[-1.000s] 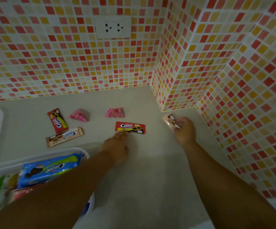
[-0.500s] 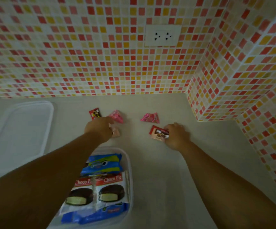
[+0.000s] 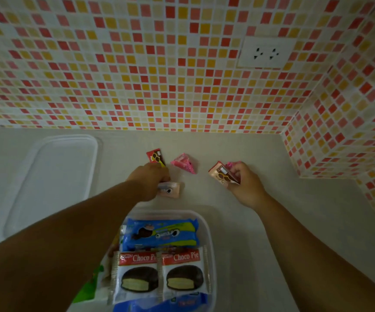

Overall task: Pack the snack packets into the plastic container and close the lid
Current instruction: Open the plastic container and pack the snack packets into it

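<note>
**Clerk:** Item one, the clear plastic container with rounded corners (image 3: 206, 224), sits on the pale countertop (image 3: 260, 221) directly below you, between your forearms. Contents: one long blue cookie packet (image 3: 159, 235) across the far end, two white-and-red "Choco Pie" packets (image 3: 159, 275) side by side nearer you, another blue wrapper under them at the near edge, something green at the left side.

**Checker:** Lid?

**Clerk:** The clear rectangular plastic lid (image 3: 53, 176) lies flat on the counter to your left, well apart from the container.

**Checker:** Loose stock?

**Clerk:** One small red cookie packet (image 3: 155, 156), its near end under your left fingers; one pink triangular sweet packet (image 3: 184, 163) just beside it, untouched; one pale pinkish-tan wafer packet (image 3: 170, 189) partly beneath your left hand.

**Checker:** Your hands?

**Clerk:** Your left hand (image 3: 149, 179) reaches forward, palm down, fingers curled over the tan packet and touching the red one; whether it grips either, I cannot tell. Your right hand (image 3: 245, 183) is closed around a brown-and-red packet (image 3: 223, 174), with a scrap of pink wrapper (image 3: 232, 164) showing behind it. The hands are apart, on either side of the pink triangle.
</note>
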